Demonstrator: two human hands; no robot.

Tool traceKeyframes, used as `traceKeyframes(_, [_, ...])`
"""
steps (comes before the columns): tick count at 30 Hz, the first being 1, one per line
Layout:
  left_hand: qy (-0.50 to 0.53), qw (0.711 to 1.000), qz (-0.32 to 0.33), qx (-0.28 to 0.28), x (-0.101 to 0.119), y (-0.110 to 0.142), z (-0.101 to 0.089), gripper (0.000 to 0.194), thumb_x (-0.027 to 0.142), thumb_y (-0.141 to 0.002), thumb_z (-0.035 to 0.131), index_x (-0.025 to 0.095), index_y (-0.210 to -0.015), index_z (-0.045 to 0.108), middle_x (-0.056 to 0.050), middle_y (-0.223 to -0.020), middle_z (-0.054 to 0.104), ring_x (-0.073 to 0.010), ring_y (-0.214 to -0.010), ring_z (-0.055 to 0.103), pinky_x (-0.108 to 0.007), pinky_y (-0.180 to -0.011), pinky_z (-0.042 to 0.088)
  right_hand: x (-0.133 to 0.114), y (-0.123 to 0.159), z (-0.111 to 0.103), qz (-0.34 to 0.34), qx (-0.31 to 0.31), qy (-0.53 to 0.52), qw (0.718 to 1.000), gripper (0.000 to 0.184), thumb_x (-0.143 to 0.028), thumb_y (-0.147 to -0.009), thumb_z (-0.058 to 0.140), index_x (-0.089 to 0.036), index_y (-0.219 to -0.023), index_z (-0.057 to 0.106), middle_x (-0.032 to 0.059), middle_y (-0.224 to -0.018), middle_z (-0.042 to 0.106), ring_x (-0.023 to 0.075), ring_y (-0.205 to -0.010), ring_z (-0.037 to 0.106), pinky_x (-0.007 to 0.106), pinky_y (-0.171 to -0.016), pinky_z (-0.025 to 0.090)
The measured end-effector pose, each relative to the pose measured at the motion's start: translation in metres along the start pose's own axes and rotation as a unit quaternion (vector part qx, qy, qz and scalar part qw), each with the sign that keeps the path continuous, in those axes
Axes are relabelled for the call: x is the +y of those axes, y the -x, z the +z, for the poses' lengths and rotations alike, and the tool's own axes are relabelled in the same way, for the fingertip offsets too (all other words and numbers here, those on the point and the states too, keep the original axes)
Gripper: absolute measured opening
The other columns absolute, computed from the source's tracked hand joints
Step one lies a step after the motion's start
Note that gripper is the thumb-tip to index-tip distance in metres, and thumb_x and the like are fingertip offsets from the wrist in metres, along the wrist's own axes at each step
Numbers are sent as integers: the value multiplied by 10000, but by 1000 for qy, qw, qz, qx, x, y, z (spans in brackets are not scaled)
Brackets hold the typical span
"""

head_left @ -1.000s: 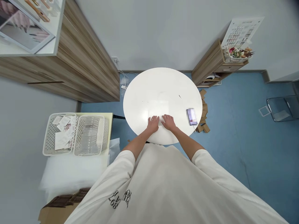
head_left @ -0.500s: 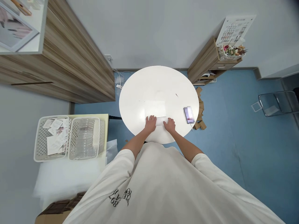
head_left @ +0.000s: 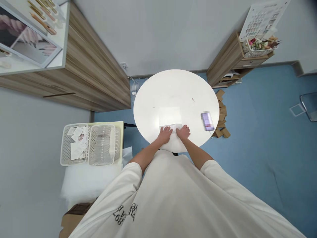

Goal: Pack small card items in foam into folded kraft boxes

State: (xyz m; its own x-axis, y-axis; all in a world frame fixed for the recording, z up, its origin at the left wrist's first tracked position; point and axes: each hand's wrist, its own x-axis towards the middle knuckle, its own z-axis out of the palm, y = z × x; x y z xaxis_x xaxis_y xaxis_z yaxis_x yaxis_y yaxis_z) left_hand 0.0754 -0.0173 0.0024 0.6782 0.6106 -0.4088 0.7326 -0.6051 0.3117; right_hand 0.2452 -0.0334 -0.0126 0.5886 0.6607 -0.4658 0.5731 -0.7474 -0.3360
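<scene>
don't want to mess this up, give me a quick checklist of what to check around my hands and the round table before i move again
1. Both hands at the white sheet: ok, left hand on its left part, right hand at its right edge.
2. White sheet on the round table: ok.
3. Sheet free of creases: cannot tell, white on white.
4. Purple device apart from the hands: ok, it lies to the right of the right hand.
5. Tabletop free of marks: not ok, a small dark mark shows on the far side.
6. Floor beside the table clear: not ok, brown cardboard lies by its right edge.
</scene>
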Motion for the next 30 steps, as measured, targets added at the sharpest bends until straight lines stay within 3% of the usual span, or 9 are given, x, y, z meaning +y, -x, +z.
traceKeyframes(3, [-9, 1000, -1, -14, -2, -1, 3, 742, 110, -826, 490, 202, -1549, 352, -149, -1622, 327, -326, -1513, 251, -579, -1229, 120, -2, -3, 1, 14, 3, -10, 1000, 523, -451, -852, 587, -167, -1270, 454, 287, -1329, 496, 430, -1287, 458, 616, -988, 404])
traceKeyframes(8, [6, 1000, -3, -16, -2, -4, -1, 728, 111, -816, 510, 207, -1528, 388, -162, -1601, 354, -336, -1500, 272, -589, -1224, 120, -2, -11, 0, 20, -54, 19, 998, 478, -427, -848, 563, -161, -1235, 480, 311, -1329, 501, 434, -1263, 515, 616, -958, 436])
traceKeyframes(15, [15, 1000, -4, -25, -4, -6, -9, 718, 116, -825, 522, 250, -1520, 398, -136, -1586, 382, -320, -1492, 288, -590, -1221, 100, 6, -16, -4, 2, -67, -52, 996, 405, -338, -852, 582, -231, -1224, 463, 132, -1039, 692, 289, -948, 676, 405, -792, 516])
traceKeyframes(22, [47, 999, -3, -15, -7, -2, -5, 718, 120, -822, 514, 235, -1523, 411, -138, -1608, 362, -332, -1516, 260, -620, -1227, 66, -9, 3, -6, -139, -129, -4, 982, 340, -282, -907, 512, -232, -1243, 479, 58, -944, 706, 241, -897, 674, 319, -740, 497])
traceKeyframes(26, [54, 998, -2, -11, -10, 6, -3, 742, 113, -824, 495, 268, -1540, 378, -95, -1637, 337, -309, -1533, 237, -613, -1234, 64, -15, 11, -5, -182, -159, 23, 970, 352, -250, -970, 425, -220, -1317, 474, 64, -994, 715, 222, -935, 679, 298, -770, 497])
traceKeyframes(30, [72, 997, -32, 20, -16, 18, -1, 636, 116, -857, 467, 225, -1483, 438, -114, -1646, 312, -297, -1541, 216, -573, -1236, 120, -15, 10, -7, -234, -166, 55, 956, 426, -182, -982, 374, -212, -1399, 459, 86, -1128, 706, 222, -1027, 666, 300, -844, 492])
